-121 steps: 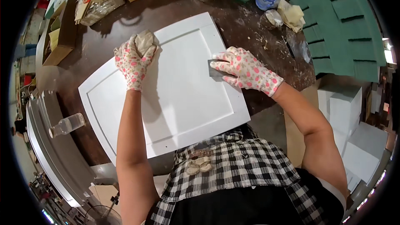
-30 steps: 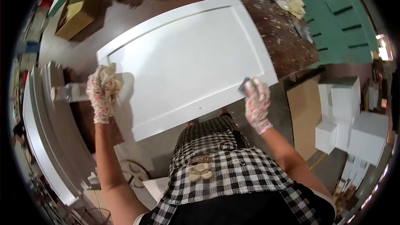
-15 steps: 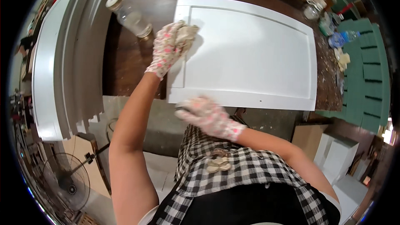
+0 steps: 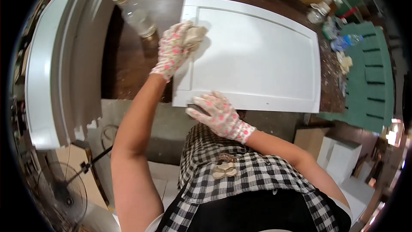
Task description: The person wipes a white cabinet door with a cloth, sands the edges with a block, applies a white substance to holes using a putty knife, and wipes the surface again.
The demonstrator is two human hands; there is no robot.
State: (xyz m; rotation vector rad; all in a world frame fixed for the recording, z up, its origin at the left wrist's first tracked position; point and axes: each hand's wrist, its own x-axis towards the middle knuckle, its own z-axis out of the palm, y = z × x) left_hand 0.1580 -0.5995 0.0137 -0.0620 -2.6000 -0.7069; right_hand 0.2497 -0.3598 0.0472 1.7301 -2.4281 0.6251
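Note:
A white framed cabinet door panel (image 4: 257, 56) lies flat on the dark table. My left hand (image 4: 171, 49), in a white glove with pink dots, is closed on a crumpled beige cloth (image 4: 195, 37) at the panel's left side. At the near edge, left of its middle, my right hand (image 4: 222, 117) wears a matching glove. Its fingers are curled around a dark grey pad (image 4: 199, 108), set against that edge. The glove hides most of the pad, so its exact kind is unclear.
A clear glass jar with a white lid (image 4: 134, 13) lies left of the panel. Further left stand several stacked white panels (image 4: 60, 68). Bottles, including a blue-labelled plastic bottle (image 4: 345, 41), sit at the right near a green slatted surface (image 4: 371, 81). A fan (image 4: 64, 193) stands lower left.
My right hand, blurred before, has moved slightly up and right along the panel's near edge with the pad. My left hand stays on the cloth. The view has shifted a little.

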